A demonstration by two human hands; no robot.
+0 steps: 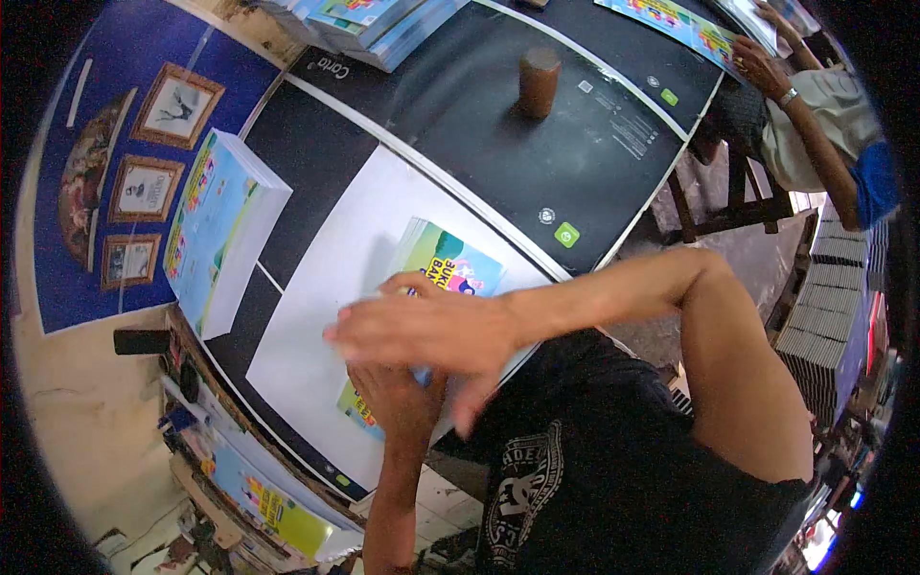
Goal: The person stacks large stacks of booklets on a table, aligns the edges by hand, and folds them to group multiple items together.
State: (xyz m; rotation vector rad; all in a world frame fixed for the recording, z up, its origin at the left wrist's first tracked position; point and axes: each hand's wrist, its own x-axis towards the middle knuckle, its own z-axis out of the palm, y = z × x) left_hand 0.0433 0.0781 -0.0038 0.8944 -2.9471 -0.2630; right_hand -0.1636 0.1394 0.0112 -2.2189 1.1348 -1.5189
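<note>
A colourful printed booklet (460, 257) in blue, green and yellow lies on a large white sheet (305, 321) in front of me. My right hand (436, 331) reaches across it from the right, fingers stretched out and slightly blurred, palm down. Beneath it, my left hand (395, 395) comes up from the lower edge and rests on the booklet's near left part. The right hand covers most of the left hand's fingers, so their pose is hidden. Much of the booklet's middle is hidden under both hands.
A tall stack of printed sheets (222, 230) stands left, another stack (379, 34) at the back. A brown cylinder (540, 84) stands on the black tabletop (460, 105). At far right a co-worker's hand (762, 67) touches a printed sheet (666, 24). Stacked booklets (815, 316) stand at right.
</note>
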